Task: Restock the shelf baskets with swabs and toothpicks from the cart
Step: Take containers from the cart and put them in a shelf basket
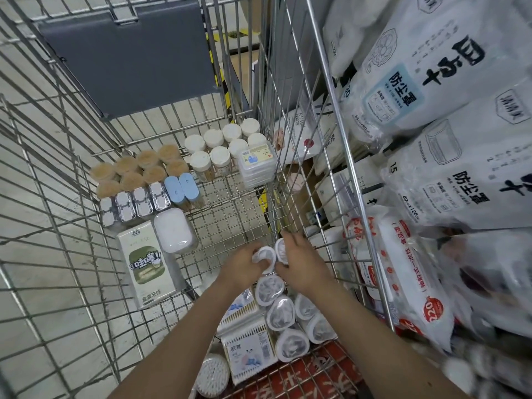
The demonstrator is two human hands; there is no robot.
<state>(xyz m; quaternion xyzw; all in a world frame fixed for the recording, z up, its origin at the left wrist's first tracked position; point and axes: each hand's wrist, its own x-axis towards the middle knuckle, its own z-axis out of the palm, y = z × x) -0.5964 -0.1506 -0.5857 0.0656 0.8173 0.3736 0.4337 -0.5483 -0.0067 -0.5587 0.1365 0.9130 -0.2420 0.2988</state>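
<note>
Both hands are down inside the wire cart point(72, 254), close together over its floor. Her left hand point(243, 269) curls round a small white-rimmed swab tub point(266, 256), and the right hand point(302, 266) grips a second tub point(279, 247) just beside it, fingers bent over its far side.

Nearest the cart's near edge stands a round tub of cotton swabs point(211, 375), with flat swab boxes point(247, 352) touching it and more of the white-rimmed tubs point(280, 312) lying on their sides toward the near right corner.

Along the left side, a green-and-white floss box point(146, 266) lies flat, a white oval case point(174, 230) at its far right corner. Beyond them come silver-lidded containers point(138, 203), two blue-capped holders point(181, 188), then open toothpick jars point(135, 168).

At the far edge, white-capped toothpick bottles point(221, 142) cluster beside stacked clear boxes point(257, 164). A grey flap point(129, 56) hangs on the far wall.

Outside the right wall, bagged dust covers point(426, 82) fill the shelf.
</note>
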